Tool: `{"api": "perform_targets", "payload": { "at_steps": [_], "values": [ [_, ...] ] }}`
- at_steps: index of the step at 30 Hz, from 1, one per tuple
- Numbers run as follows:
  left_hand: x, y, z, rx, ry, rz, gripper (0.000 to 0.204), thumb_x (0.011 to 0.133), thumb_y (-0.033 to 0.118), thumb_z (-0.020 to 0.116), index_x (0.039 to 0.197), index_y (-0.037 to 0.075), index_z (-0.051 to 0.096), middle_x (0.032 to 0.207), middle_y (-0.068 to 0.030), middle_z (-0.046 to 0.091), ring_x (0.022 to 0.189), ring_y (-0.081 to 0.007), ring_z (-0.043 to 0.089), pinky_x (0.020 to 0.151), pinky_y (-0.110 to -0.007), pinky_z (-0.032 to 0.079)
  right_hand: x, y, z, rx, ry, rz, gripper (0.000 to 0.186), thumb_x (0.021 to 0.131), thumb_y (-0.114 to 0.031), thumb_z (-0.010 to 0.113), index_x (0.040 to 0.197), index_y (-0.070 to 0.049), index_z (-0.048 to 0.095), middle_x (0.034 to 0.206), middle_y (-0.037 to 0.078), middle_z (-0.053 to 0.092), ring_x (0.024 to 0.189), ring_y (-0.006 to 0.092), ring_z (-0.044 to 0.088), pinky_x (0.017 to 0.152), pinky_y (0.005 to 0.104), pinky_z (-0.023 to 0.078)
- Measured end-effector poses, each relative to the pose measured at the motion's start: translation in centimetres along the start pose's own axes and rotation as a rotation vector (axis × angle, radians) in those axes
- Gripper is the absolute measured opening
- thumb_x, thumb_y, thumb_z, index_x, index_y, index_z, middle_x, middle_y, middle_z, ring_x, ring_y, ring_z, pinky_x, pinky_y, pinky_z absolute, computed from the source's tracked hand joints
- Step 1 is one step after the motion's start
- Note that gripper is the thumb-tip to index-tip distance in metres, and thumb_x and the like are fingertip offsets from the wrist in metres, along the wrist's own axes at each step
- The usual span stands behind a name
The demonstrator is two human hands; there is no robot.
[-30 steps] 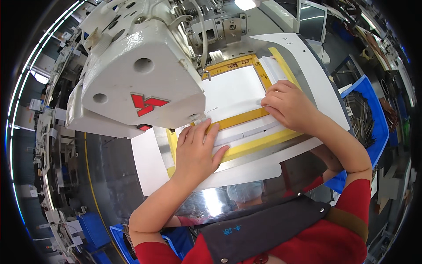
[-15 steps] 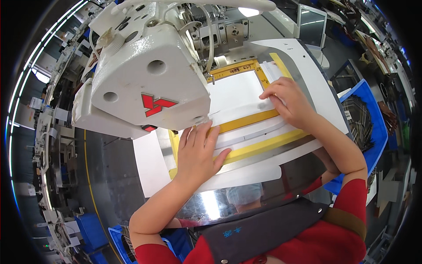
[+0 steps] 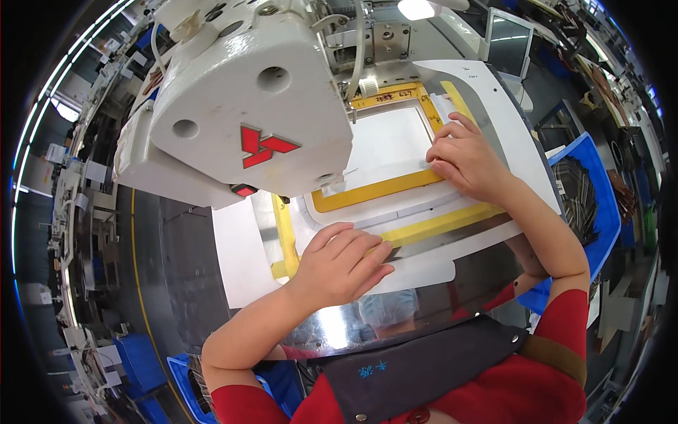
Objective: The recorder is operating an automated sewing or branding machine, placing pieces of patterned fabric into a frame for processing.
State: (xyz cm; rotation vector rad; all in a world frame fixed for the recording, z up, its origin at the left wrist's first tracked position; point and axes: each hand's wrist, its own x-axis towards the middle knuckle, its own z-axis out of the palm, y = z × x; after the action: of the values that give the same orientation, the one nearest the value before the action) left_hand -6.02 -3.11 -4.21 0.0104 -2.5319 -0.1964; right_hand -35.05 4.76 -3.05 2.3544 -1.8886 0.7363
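A white sewing machine head [image 3: 233,99] hangs over an amber rectangular frame [image 3: 374,189] around a white sheet [image 3: 388,134]. The frame lies inside a wider border of yellow strips [image 3: 445,222] on a white-and-metal template [image 3: 522,169]. My left hand [image 3: 339,265] rests on the near yellow strip, below the frame, fingers lying loosely extended. My right hand [image 3: 466,159] is at the frame's right side, fingers bent with thumb and index close together at the inner edge; what they hold, if anything, is hidden.
A blue bin [image 3: 604,212] with dark pieces stands at the right, another blue bin [image 3: 182,381] at lower left. A monitor [image 3: 508,39] is behind. A polished metal surface [image 3: 304,332] lies along the near side, and the machine body overhangs the work on the left.
My left hand has moved down toward me, off the amber frame, uncovering its lower left corner. My right hand has shifted slightly along the frame's right side, fingers still bent.
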Motion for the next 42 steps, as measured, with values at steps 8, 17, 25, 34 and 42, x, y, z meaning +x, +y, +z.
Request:
{"api": "perform_targets", "payload": {
  "at_steps": [8,17,25,34,42],
  "values": [
    [0.1,-0.3,0.4,-0.039,-0.004,0.022,0.028,0.077,0.022,0.075,0.101,0.011,0.068,0.093,-0.0007,0.066,0.084,-0.0173,0.062,0.088,-0.036,0.047,5.3,-4.7,3.9,0.233,-0.138,-0.178,0.028,0.094,-0.032,0.056,0.099,-0.006,0.065,0.092,0.007,0.067,0.102,0.0248,0.058,0.108,0.0435,0.031],
    [0.4,-0.3,0.5,-0.045,-0.016,0.018,0.022,0.077,0.022,0.075,0.096,0.011,0.067,0.088,-0.0002,0.065,0.080,-0.0165,0.062,0.085,-0.035,0.048,1.6,-0.6,-0.3,0.186,-0.012,0.018,0.028,0.093,-0.032,0.057,0.095,-0.005,0.065,0.089,0.008,0.065,0.099,0.0255,0.057,0.105,0.0423,0.034],
    [-0.3,-0.2,-1.4,0.119,0.043,0.105,0.023,0.079,0.025,0.074,0.097,0.012,0.068,0.089,0.0005,0.065,0.080,-0.0163,0.062,0.082,-0.033,0.048,0.3,-1.5,0.4,0.104,0.018,-0.134,0.025,0.086,-0.032,0.063,0.096,-0.009,0.064,0.093,0.008,0.064,0.102,0.0280,0.058,0.110,0.0495,0.029],
    [-17.5,-2.0,-19.5,0.471,1.001,-0.813,0.013,0.095,0.008,0.058,0.104,0.001,0.066,0.097,-0.0061,0.068,0.083,-0.0125,0.062,0.073,-0.025,0.048,-2.3,-8.8,1.6,0.301,-0.472,-0.445,0.039,0.066,-0.019,0.078,0.104,-0.014,0.067,0.119,0.003,0.063,0.113,0.0270,0.057,0.098,0.0488,0.042],
    [-38.9,4.1,-9.7,0.485,0.202,-1.588,0.044,0.072,0.021,0.082,0.107,0.003,0.062,0.096,-0.0141,0.061,0.092,-0.0315,0.061,0.083,-0.040,0.050,0.9,-11.7,2.6,0.415,-0.504,-0.541,0.036,0.066,-0.018,0.078,0.100,-0.014,0.067,0.115,0.004,0.064,0.101,0.0262,0.061,0.094,0.0462,0.043]
  ]
}}
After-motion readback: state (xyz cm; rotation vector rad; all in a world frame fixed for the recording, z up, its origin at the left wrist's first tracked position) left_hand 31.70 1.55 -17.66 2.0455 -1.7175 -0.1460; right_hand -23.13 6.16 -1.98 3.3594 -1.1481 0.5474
